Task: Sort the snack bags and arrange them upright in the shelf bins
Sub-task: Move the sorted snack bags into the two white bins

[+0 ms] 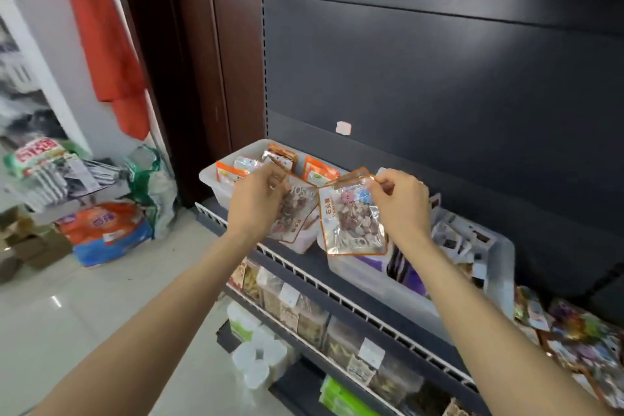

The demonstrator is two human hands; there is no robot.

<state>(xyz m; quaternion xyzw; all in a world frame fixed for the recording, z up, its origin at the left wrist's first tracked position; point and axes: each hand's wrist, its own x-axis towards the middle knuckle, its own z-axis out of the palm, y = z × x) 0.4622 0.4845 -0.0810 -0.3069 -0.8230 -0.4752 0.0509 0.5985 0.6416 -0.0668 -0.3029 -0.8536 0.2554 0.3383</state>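
Now both hands are up over the left bin [216,179]: left hand [256,204] grips one snack bag [297,216], right hand [400,203] pinches another clear bag [353,223] by its top edge.

The right bag [353,218] carries orange vertical characters 石头糖 along its left edge, with small Latin letters beside them that look like "STONE". The left bag [293,213] shows large pale letters "OSA", partly covered. The floor pack [104,233] and the green-white pack [35,152] bear print too blurred to read.
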